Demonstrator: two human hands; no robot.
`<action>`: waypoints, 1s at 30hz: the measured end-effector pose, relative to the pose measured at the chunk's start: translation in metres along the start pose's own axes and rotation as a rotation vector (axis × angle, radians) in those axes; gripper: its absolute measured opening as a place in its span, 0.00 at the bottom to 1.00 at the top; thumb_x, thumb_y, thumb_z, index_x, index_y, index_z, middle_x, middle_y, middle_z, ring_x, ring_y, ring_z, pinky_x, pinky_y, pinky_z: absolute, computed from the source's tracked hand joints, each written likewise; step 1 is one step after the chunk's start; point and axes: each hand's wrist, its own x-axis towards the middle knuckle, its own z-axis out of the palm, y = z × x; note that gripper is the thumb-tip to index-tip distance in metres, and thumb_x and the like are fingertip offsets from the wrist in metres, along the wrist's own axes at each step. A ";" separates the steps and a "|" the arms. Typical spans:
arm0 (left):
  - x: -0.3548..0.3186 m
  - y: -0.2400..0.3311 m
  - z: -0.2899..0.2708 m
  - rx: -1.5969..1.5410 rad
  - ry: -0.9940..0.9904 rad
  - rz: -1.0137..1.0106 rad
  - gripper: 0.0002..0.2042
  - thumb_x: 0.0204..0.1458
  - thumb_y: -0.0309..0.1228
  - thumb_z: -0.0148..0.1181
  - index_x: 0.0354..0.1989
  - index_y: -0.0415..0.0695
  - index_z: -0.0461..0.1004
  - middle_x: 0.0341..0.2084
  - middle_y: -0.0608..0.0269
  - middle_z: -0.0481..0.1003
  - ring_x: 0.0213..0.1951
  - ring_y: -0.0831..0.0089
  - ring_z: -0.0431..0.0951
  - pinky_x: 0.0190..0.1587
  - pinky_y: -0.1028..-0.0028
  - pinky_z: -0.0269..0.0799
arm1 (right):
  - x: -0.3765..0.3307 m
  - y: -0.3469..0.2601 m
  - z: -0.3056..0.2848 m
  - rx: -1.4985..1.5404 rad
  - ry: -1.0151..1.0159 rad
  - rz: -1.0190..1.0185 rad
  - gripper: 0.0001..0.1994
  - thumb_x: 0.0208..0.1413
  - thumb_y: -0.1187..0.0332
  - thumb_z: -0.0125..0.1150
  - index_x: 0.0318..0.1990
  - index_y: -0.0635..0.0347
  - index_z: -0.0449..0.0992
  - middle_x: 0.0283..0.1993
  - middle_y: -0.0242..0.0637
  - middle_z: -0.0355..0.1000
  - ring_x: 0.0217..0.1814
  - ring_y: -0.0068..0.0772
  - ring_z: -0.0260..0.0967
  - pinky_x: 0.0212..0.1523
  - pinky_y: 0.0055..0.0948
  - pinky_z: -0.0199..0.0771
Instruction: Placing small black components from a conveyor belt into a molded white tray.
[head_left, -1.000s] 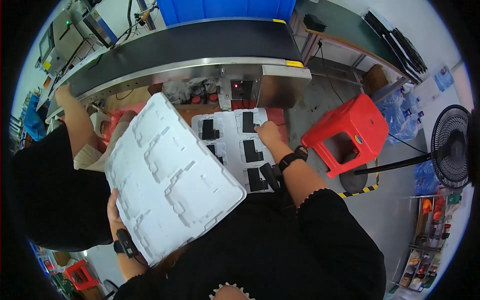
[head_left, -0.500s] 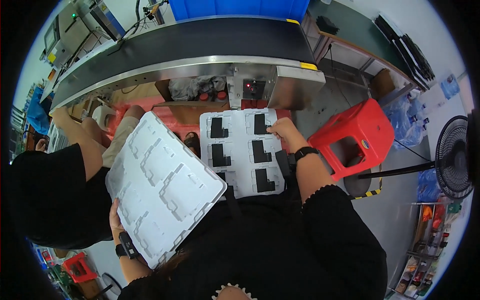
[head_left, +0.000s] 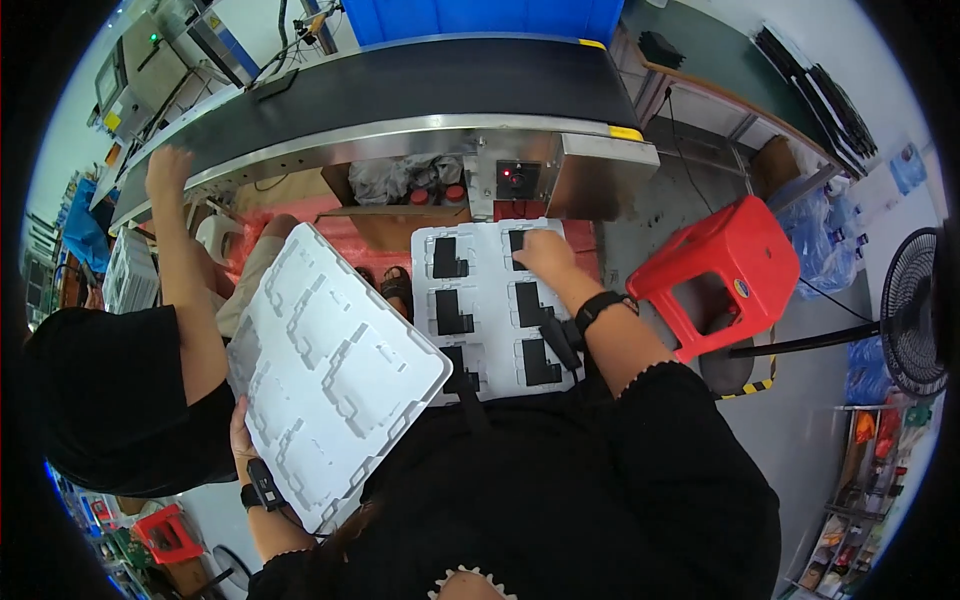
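My left hand [head_left: 241, 432] grips the lower left edge of an empty white molded tray [head_left: 335, 370], which is tilted in front of my body. A second white tray [head_left: 493, 290] lies ahead of me, with black flat parts [head_left: 453, 312] seated in its pockets in two columns. Over its far right pocket is my right hand [head_left: 545, 252], fingers drawn together and partly covering the black part [head_left: 516, 243] there. Whether the fingertips grip that part is hidden. The tilted tray overlaps the near left corner of the filled one.
A conveyor [head_left: 430, 85] crosses ahead, a dark flat piece [head_left: 277, 87] on its left part. At left, a co-worker's arm [head_left: 172, 220] reaches toward the belt. A red stool [head_left: 715, 275] and black fan [head_left: 905, 310] stand at right. A cardboard box [head_left: 400, 228] sits below the conveyor.
My right hand has moved left across the far right black part. The co-worker's hand has risen to the belt, and the dark piece there has shifted right. My left hand keeps its grip.
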 end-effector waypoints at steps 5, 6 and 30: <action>-0.027 -0.006 0.001 -0.033 0.015 0.006 0.23 0.45 0.38 0.58 0.48 0.37 0.66 0.41 0.53 0.72 0.41 0.62 0.74 0.46 0.64 0.70 | -0.016 -0.078 0.042 0.152 0.068 -0.266 0.15 0.43 0.60 0.59 0.35 0.59 0.72 0.38 0.44 0.68 0.39 0.47 0.68 0.39 0.40 0.68; 0.007 -0.004 0.011 -0.008 -0.039 -0.055 0.24 0.45 0.39 0.58 0.48 0.37 0.66 0.41 0.53 0.72 0.41 0.62 0.74 0.46 0.64 0.70 | -0.020 -0.066 0.037 0.121 0.097 -0.233 0.15 0.43 0.61 0.59 0.38 0.58 0.71 0.40 0.45 0.67 0.39 0.48 0.67 0.40 0.40 0.68; 0.064 -0.037 0.095 0.361 -0.126 -0.183 0.22 0.52 0.42 0.52 0.49 0.38 0.64 0.43 0.61 0.70 0.44 0.74 0.71 0.44 0.75 0.69 | -0.130 -0.053 0.000 1.604 -0.615 0.142 0.15 0.50 0.72 0.53 0.45 0.69 0.66 0.40 0.42 0.70 0.38 0.31 0.70 0.40 0.27 0.70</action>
